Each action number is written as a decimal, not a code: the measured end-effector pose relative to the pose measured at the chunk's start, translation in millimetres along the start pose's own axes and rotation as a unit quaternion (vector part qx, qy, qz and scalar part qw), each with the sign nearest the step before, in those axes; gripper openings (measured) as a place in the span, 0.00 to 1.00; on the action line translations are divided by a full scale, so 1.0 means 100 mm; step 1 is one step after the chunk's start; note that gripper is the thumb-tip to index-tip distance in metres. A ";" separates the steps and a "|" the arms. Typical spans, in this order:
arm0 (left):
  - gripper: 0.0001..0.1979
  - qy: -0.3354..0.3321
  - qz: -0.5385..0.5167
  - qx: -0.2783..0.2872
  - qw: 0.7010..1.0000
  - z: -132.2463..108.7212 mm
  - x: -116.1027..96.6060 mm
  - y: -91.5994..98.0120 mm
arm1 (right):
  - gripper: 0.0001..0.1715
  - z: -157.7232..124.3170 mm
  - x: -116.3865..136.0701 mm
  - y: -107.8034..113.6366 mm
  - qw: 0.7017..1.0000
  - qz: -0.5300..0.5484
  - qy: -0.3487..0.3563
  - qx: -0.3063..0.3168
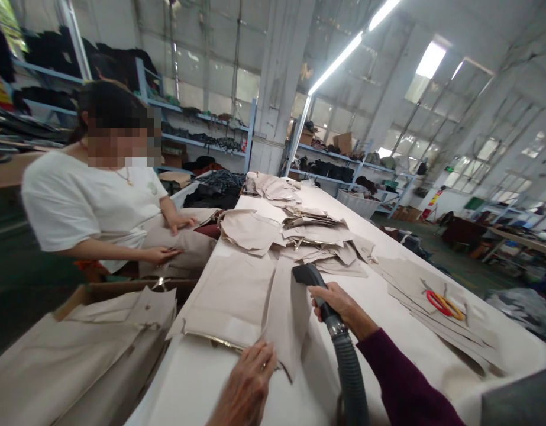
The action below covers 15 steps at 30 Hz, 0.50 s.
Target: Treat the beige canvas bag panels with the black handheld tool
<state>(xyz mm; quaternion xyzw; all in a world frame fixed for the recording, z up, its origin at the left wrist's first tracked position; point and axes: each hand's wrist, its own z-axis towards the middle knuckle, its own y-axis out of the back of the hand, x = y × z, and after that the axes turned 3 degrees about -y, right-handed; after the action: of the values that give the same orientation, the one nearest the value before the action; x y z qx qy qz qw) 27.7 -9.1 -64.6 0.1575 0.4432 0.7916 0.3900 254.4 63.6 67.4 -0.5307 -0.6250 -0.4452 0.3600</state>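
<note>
Table (184,393) is carrying beige cloth (286,313) at its near end. A hose (351,373) is reaching over this cloth; the right hand (339,305) is grasping it. The left hand (250,378) is resting on the cloth's near edge; I cannot tell if it is pinching. Scissors (445,301) are lying farther right.

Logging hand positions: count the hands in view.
4: the wearer's left hand touching the beige panel; right hand gripping the black nozzle; a co-worker's upper hand and lower hand, over beige fabric at frame left.

A tube light (336,63) and high window (431,61) glare.
</note>
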 end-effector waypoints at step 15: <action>0.18 -0.083 0.068 -0.171 0.979 0.12 0.10 0.03 | 0.11 -0.05 0.21 0.18 0.999 0.028 -0.001 0.040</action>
<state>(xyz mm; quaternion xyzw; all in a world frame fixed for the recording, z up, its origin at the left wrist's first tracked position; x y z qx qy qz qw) 27.0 3.9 -56.5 0.1832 0.2553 0.8648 0.3916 268.7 67.0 91.3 -0.5339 -0.6272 -0.4091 0.3925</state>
